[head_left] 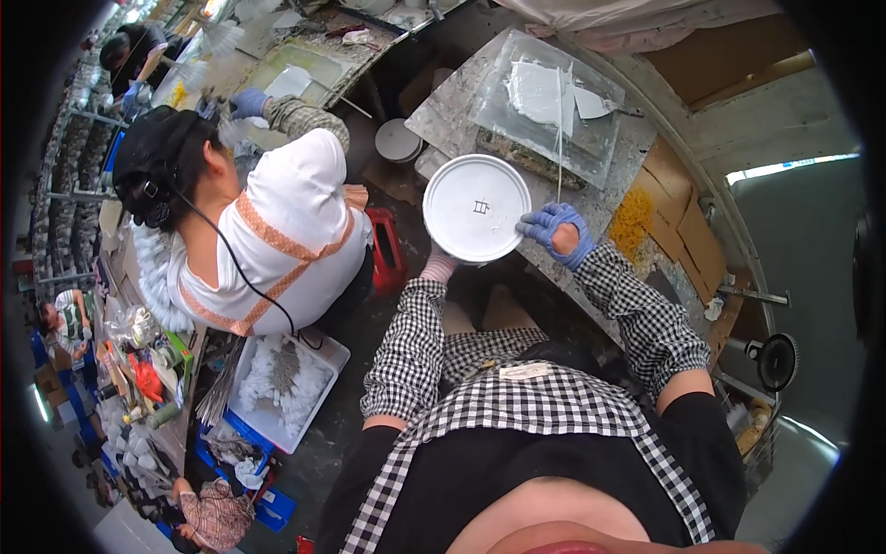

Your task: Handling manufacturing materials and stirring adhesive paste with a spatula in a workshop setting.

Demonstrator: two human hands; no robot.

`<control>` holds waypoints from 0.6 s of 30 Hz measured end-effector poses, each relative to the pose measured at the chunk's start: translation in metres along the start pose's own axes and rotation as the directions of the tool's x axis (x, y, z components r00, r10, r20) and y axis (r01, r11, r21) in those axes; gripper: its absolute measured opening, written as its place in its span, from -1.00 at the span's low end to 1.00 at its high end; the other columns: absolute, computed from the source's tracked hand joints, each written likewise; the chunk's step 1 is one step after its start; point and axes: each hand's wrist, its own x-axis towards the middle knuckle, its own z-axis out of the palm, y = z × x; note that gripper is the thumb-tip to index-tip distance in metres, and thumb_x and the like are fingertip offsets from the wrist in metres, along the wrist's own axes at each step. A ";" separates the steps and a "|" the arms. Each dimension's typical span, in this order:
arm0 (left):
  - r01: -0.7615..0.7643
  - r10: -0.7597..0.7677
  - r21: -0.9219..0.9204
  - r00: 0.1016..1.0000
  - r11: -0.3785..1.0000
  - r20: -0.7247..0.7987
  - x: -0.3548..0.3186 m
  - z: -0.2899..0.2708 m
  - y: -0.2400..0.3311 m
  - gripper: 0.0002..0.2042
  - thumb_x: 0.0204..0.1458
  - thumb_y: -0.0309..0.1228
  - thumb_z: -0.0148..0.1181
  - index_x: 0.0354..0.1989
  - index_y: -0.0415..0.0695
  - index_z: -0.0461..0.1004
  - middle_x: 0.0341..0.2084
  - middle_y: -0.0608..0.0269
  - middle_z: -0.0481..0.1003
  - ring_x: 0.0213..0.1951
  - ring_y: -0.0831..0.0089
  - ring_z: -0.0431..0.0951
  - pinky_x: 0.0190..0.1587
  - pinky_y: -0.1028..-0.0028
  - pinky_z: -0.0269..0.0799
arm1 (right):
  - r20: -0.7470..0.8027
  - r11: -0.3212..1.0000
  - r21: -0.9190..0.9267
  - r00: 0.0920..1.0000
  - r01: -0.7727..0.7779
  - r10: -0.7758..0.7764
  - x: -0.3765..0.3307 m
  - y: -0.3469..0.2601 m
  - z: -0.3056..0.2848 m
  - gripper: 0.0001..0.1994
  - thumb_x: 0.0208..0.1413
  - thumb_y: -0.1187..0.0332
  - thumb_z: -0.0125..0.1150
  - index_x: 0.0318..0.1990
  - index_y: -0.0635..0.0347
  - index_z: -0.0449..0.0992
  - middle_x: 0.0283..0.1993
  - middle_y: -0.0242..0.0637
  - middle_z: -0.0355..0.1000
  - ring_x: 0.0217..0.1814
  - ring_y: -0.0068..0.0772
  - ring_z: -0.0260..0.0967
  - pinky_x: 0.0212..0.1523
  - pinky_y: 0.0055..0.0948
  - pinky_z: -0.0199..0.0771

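A white round lid (475,205), apparently on a tub whose sides are hidden, is in front of me with a small dark mark near its middle. My left hand (438,266), in a pinkish glove, supports its near left edge; most of its fingers are hidden underneath. On the right side, my right hand (560,234) in a blue glove has its fingertips at the lid's rim. A thin pale rod (559,138) runs from that glove toward a glass plate (503,111); whether the fingers grip it cannot be made out. White paste (535,90) and a spreader blade (592,103) lie on the plate.
A co-worker (277,222) sits close on my left, near a red stool (386,247). A white bin (318,392) of fluffy white pieces stands behind them. Yellow strands (631,224) lie right of my bench. Another round tub (397,140) is beyond the lid.
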 end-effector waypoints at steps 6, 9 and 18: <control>0.033 -0.032 -0.037 0.999 0.999 0.034 -0.001 -0.001 -0.012 -0.54 0.09 -0.12 -0.08 0.12 -0.09 0.24 0.11 0.20 0.30 0.08 0.20 0.32 0.13 0.27 0.28 | -0.069 0.996 -0.051 0.996 -0.068 0.064 -0.003 -0.002 -0.002 -0.63 -0.15 0.46 0.08 -0.09 0.02 0.51 -0.12 -0.26 0.48 -0.25 -0.20 0.38 -0.22 -0.30 0.39; 0.049 -0.049 0.000 0.998 0.999 0.032 -0.004 -0.015 -0.022 -0.52 0.11 -0.08 -0.13 0.16 -0.06 0.21 0.15 0.23 0.27 0.13 0.21 0.28 0.17 0.28 0.25 | -0.085 0.995 0.056 0.992 -0.087 0.092 -0.011 -0.006 -0.004 -0.65 -0.17 0.46 0.10 -0.11 0.09 0.50 -0.17 -0.23 0.47 -0.24 -0.18 0.39 -0.21 -0.29 0.40; -0.265 0.090 0.946 0.954 -0.187 0.286 -0.040 -0.009 0.023 -0.63 -0.02 -0.22 0.11 -0.03 -0.06 0.40 -0.07 0.27 0.44 0.01 0.37 0.40 0.13 0.42 0.28 | -0.135 0.963 0.187 0.966 -0.196 0.222 -0.002 0.008 0.018 -0.80 0.02 0.33 0.08 -0.24 0.23 0.49 -0.26 -0.13 0.43 -0.21 -0.11 0.38 -0.22 -0.27 0.40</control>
